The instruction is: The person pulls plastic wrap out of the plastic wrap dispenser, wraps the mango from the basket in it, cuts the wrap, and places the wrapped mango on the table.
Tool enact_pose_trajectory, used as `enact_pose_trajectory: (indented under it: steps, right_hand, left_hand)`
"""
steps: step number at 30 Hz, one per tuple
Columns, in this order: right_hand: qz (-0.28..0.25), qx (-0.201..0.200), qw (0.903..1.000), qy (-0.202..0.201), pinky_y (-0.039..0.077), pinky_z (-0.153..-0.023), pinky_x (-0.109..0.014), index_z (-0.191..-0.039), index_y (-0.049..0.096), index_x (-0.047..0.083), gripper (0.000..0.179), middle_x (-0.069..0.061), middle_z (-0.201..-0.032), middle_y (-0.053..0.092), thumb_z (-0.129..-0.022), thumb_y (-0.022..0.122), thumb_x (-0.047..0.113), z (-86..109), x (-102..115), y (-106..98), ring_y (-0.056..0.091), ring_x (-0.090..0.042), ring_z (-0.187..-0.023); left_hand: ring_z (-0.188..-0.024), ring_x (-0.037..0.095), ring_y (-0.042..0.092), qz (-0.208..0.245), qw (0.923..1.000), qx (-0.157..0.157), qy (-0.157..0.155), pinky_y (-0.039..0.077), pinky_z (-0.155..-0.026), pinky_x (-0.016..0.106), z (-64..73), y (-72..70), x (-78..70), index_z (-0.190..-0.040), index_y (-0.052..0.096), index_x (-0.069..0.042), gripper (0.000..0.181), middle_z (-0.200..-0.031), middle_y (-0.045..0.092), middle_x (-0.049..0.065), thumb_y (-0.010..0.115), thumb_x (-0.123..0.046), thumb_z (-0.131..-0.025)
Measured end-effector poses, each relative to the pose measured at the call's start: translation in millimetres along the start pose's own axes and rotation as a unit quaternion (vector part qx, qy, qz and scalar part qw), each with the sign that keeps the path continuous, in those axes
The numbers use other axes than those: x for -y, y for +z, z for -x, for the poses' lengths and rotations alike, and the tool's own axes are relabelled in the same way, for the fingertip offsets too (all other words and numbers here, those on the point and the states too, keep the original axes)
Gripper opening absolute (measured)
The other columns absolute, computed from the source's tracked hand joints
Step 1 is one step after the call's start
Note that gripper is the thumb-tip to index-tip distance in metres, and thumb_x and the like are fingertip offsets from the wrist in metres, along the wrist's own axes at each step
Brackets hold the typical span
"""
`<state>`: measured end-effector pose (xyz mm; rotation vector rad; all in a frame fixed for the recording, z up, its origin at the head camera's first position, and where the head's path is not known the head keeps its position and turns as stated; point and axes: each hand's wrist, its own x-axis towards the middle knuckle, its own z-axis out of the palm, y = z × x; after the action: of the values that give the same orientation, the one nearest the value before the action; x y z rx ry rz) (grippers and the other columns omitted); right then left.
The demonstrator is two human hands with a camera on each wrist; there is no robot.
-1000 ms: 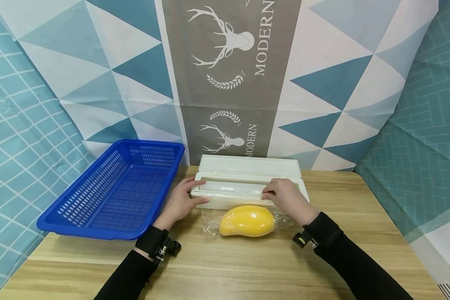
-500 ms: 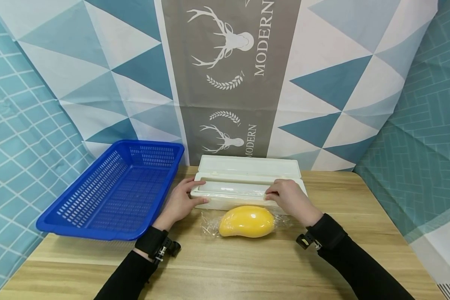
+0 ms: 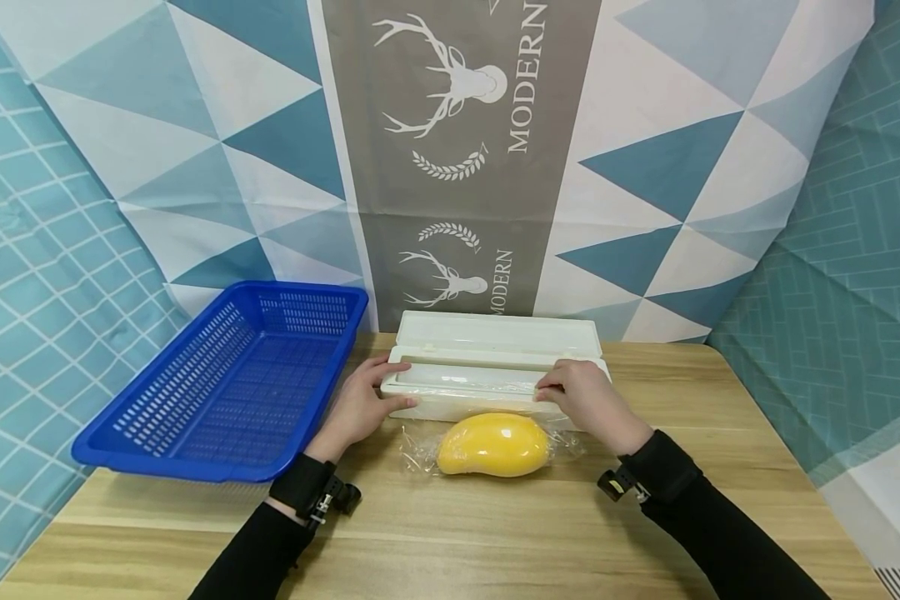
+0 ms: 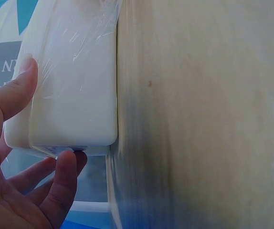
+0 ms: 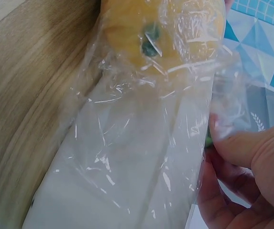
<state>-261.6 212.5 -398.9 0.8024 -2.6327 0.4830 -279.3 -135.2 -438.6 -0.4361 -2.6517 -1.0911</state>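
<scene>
A white cling film dispenser (image 3: 450,406) lies with its lid (image 3: 498,333) raised at the back, a film roll (image 3: 465,377) inside. My left hand (image 3: 357,402) grips its left end, thumb on the front; the left wrist view shows fingers (image 4: 66,176) curled at the end face. My right hand (image 3: 583,398) pinches a small green piece (image 5: 208,140), apparently a slide cutter, on the dispenser's edge; fingertips mostly hide it. In front, a yellow mango (image 3: 492,446) lies wrapped in clear film (image 5: 132,109), which stretches over the dispenser's front.
A blue perforated basket (image 3: 225,383) stands left of the dispenser, close to the left forearm. Patterned sheeting (image 3: 450,167) rises behind the wooden table (image 3: 457,533). Loose film ends (image 3: 417,448) stick out beside the mango.
My right hand has slid a short way to the right along the dispenser's edge. The left hand and the mango have stayed in place.
</scene>
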Motion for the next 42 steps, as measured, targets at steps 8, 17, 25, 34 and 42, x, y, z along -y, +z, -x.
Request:
enact_pose_trajectory:
  steps: [8,17,25,34,42]
  right_hand:
    - [0.001,0.007,0.9999,0.01,0.043,-0.059,-0.022,-0.084,0.071,0.016,0.009,0.01,-0.072,0.054,-0.079,0.069,0.023,3.2,-5,-3,0.045,-0.006,-0.063]
    - [-0.002,0.009,0.9998,0.019,0.042,-0.057,-0.022,-0.084,0.072,0.016,0.009,0.011,-0.072,0.053,-0.079,0.069,0.023,7.6,-8,-4,0.044,-0.006,-0.061]
    - [-0.001,0.012,0.9997,0.023,0.042,-0.058,-0.023,-0.085,0.071,0.016,0.009,0.011,-0.073,0.054,-0.08,0.069,0.023,11.7,-11,-6,0.044,-0.006,-0.062]
    - [0.002,0.017,0.9994,0.029,0.043,-0.059,-0.022,-0.085,0.071,0.017,0.009,0.011,-0.074,0.056,-0.079,0.069,0.024,15.5,-13,-9,0.046,-0.005,-0.063]
    - [0.011,0.007,0.9998,0.018,0.043,-0.06,-0.023,-0.084,0.071,0.016,0.009,0.011,-0.073,0.055,-0.078,0.07,0.022,19.2,-16,-11,0.046,-0.004,-0.064]
  left_hand:
    - [-0.108,0.028,0.051,0.001,1.0,0.001,-0.001,0.042,-0.088,0.041,-0.1,-1.1,1.7,-0.122,0.06,-0.022,0.061,-0.138,0.042,0.011,0.074,-0.047,-0.069]
    - [-0.11,0.029,0.05,0.0,1.0,0.002,-0.001,0.042,-0.089,0.042,0.2,-0.3,3.2,-0.122,0.06,-0.022,0.061,-0.138,0.042,0.011,0.074,-0.048,-0.069]
    - [-0.109,0.027,0.051,-0.002,1.0,0.001,0.005,0.042,-0.088,0.041,-0.4,1.2,3.3,-0.122,0.06,-0.022,0.061,-0.138,0.042,0.01,0.074,-0.048,-0.069]
    - [-0.109,0.028,0.051,0.003,1.0,0.005,0.003,0.042,-0.088,0.041,0.0,1.8,2.4,-0.122,0.061,-0.022,0.059,-0.137,0.043,0.012,0.074,-0.046,-0.07]
    - [-0.108,0.028,0.051,0.005,1.0,0.008,0.002,0.042,-0.089,0.041,-0.6,1.6,1.2,-0.121,0.061,-0.022,0.058,-0.137,0.042,0.014,0.074,-0.046,-0.07]
